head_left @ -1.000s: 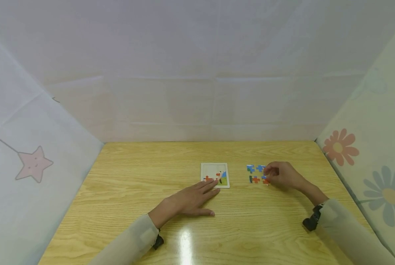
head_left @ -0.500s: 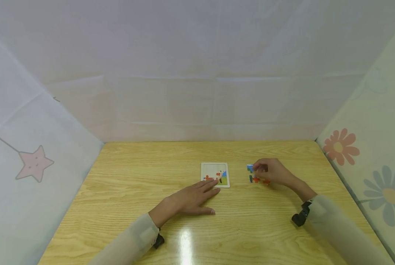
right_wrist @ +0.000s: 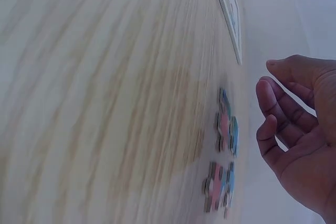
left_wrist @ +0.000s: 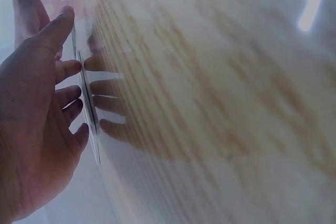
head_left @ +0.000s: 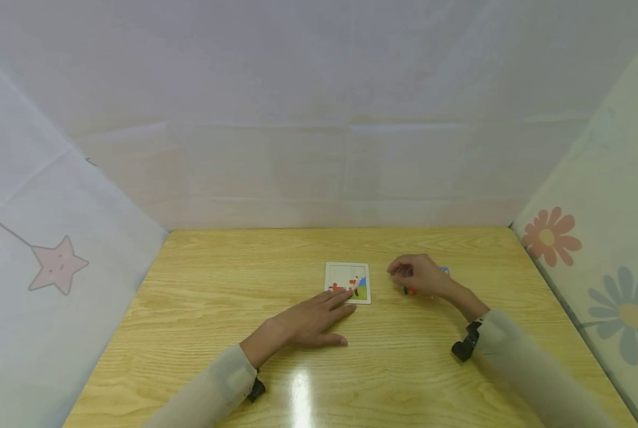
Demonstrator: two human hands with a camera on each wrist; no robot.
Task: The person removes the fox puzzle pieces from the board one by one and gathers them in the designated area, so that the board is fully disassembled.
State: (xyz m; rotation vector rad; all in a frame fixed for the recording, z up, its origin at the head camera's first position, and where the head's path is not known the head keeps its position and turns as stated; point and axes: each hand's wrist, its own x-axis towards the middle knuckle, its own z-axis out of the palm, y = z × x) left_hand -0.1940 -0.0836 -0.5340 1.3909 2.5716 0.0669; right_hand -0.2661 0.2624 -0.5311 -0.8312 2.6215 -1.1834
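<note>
My left hand (head_left: 308, 321) lies with straight, spread fingers, its fingertips on the near edge of a small white-framed jigsaw board (head_left: 341, 273). Red, blue and green picture parts show in the board's lower half; its upper left is pale. To the right, my right hand (head_left: 425, 277) hovers over several loose jigsaw pieces (right_wrist: 224, 129), hiding most of them in the head view. Its fingers are loosely bent, and the right wrist view shows a gap between thumb and forefinger with nothing in it.
A wood-grain table (head_left: 233, 267) carries the board and pieces. Pale cloth walls enclose it at the back and both sides, with a pink star (head_left: 58, 264) on the left and flowers (head_left: 551, 236) on the right.
My right hand has moved left across the loose jigsaw pieces, from their right side to their left side, toward the board. My left hand has stayed in place on the board.
</note>
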